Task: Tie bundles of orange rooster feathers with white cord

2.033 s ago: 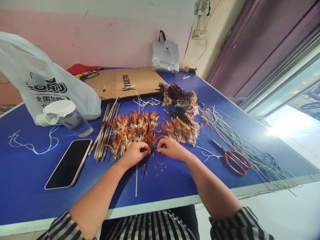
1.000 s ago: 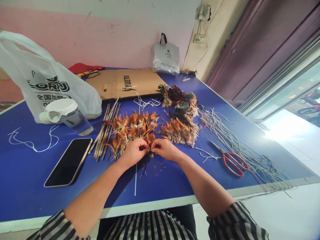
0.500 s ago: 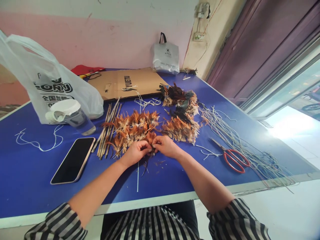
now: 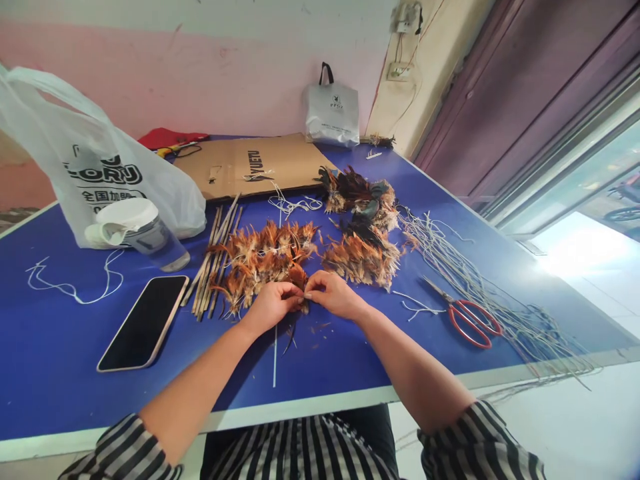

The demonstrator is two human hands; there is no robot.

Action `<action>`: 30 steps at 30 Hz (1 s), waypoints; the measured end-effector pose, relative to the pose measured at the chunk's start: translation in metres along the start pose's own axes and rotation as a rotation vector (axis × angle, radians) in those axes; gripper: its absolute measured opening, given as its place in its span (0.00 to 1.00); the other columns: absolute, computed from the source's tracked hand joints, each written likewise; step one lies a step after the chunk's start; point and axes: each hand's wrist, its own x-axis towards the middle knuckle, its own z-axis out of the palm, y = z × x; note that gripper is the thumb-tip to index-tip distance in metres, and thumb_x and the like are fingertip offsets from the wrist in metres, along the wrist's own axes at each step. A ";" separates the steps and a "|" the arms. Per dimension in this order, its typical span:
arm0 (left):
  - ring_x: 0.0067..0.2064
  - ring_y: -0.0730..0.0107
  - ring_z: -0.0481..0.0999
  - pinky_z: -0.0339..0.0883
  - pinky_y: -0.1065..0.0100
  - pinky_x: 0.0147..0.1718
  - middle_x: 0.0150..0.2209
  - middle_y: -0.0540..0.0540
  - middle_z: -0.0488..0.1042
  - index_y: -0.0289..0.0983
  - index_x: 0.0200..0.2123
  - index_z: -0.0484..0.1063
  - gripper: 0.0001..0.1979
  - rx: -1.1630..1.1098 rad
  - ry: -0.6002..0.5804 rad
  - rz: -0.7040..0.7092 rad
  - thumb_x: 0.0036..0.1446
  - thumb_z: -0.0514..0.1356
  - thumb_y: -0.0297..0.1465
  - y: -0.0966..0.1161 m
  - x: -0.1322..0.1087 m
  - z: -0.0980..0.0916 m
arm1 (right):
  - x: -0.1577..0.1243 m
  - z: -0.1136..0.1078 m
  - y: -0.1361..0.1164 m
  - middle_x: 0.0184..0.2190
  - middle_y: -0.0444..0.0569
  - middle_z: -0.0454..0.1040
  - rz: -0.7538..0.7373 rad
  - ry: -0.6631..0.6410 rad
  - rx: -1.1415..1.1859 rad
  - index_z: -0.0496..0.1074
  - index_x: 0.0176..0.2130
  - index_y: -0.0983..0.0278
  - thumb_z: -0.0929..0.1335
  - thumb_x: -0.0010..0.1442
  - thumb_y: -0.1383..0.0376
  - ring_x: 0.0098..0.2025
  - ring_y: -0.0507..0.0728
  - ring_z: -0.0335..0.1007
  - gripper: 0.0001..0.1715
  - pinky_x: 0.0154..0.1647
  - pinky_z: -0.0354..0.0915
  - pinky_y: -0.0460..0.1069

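My left hand (image 4: 275,303) is closed in a pinch on a small bunch of reddish-brown feathers (image 4: 298,275) held just above the blue table. My right hand (image 4: 334,294) pinches at the base of that bunch, its fingertips meeting those of the left; what lies between them is too small to make out. Rows of orange-brown feather bunches (image 4: 270,248) lie just beyond my left hand. Past my right hand is another row of feather bunches (image 4: 360,259), with a pile of darker feathers (image 4: 356,190) behind it. Loose feather bits lie below my hands.
Thin sticks (image 4: 213,267) and a phone (image 4: 143,323) lie left, near a plastic cup (image 4: 159,241) and white bag (image 4: 125,163). Red-handled scissors (image 4: 474,323) and long cords (image 4: 465,267) lie right. Cardboard (image 4: 225,167) and a silver bag (image 4: 333,113) are behind.
My right fingertips have shifted slightly left, closer against the left ones at the base of the feather bunch. The camera view has shifted a little; the things on the table stay put.
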 end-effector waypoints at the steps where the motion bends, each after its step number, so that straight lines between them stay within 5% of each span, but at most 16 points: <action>1: 0.25 0.72 0.71 0.66 0.71 0.27 0.23 0.48 0.75 0.32 0.28 0.75 0.13 0.035 -0.005 0.008 0.45 0.63 0.38 0.001 -0.001 -0.002 | 0.000 0.001 -0.002 0.29 0.46 0.71 0.009 0.014 -0.004 0.73 0.26 0.66 0.68 0.49 0.68 0.32 0.50 0.65 0.03 0.36 0.61 0.45; 8: 0.26 0.71 0.71 0.64 0.72 0.27 0.25 0.47 0.76 0.32 0.29 0.76 0.15 0.103 -0.023 -0.007 0.45 0.63 0.39 -0.003 0.000 -0.006 | 0.000 0.007 -0.009 0.28 0.46 0.72 0.076 0.019 0.099 0.74 0.27 0.67 0.66 0.50 0.68 0.30 0.49 0.66 0.06 0.32 0.61 0.43; 13: 0.26 0.73 0.70 0.64 0.71 0.28 0.24 0.48 0.75 0.32 0.28 0.75 0.13 0.044 -0.037 0.007 0.47 0.62 0.38 0.000 0.000 -0.007 | 0.000 0.003 -0.004 0.21 0.43 0.70 0.106 -0.050 0.155 0.74 0.36 0.67 0.63 0.53 0.68 0.22 0.47 0.63 0.12 0.24 0.59 0.42; 26: 0.28 0.74 0.70 0.64 0.71 0.32 0.25 0.49 0.73 0.32 0.28 0.72 0.11 -0.010 -0.139 -0.011 0.48 0.61 0.35 0.002 -0.001 -0.013 | 0.002 -0.002 0.002 0.34 0.46 0.74 -0.258 -0.068 -0.341 0.75 0.39 0.61 0.66 0.51 0.72 0.36 0.51 0.67 0.15 0.38 0.59 0.44; 30: 0.28 0.73 0.69 0.63 0.72 0.32 0.25 0.49 0.73 0.32 0.28 0.72 0.09 0.042 -0.136 0.023 0.49 0.60 0.33 0.003 -0.001 -0.012 | 0.005 0.000 0.008 0.31 0.47 0.74 -0.207 -0.070 -0.406 0.76 0.32 0.63 0.66 0.52 0.70 0.34 0.51 0.67 0.08 0.37 0.59 0.44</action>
